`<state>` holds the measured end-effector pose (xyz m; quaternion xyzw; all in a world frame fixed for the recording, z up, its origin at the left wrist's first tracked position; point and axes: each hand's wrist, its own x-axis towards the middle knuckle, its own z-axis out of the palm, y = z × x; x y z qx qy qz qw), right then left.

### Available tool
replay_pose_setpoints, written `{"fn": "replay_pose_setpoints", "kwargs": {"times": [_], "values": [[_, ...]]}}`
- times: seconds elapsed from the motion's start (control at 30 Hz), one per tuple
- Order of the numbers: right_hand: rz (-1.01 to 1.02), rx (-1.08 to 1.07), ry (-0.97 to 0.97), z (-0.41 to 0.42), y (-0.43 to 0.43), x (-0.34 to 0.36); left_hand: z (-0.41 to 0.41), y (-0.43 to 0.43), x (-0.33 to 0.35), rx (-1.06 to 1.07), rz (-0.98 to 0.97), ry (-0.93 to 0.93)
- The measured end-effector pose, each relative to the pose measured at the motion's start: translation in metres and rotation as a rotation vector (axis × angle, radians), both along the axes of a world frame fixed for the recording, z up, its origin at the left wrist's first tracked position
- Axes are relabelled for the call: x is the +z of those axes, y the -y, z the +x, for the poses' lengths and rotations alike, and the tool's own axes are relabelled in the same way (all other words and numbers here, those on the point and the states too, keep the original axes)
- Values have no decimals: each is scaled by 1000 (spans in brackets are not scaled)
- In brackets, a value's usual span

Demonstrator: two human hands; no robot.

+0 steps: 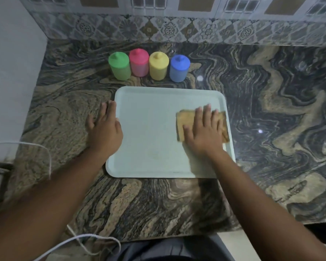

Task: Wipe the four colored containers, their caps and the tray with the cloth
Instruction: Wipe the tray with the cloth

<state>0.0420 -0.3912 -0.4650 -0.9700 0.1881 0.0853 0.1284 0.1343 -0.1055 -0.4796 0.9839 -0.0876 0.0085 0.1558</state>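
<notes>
Two jobs: left grip, fingers flat, steadies tray edge on counter; right grip, flat, presses cloth; advise overlapping strokes into corners.

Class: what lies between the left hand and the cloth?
Only bare tray, in the head view. The left hand rests at its left edge; the right hand presses the cloth flat.

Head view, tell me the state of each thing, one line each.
green container, capped, upright on counter
pink container, capped, upright
yellow container, capped, upright
blue container, capped, upright
tray, flat on counter
cloth, folded, on tray
right hand, flat, pressing cloth
left hand, flat at tray's left edge
</notes>
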Motion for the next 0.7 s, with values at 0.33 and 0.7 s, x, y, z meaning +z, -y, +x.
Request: {"fn": "replay_pose_setpoints", "kwargs": {"times": [0.33, 0.7], "values": [[95, 432, -56, -42, -103, -3, 1, 2, -1, 3, 57, -54], [95, 231, -56, 37, -94, 0, 0, 3, 0, 19, 36, -62]]}}
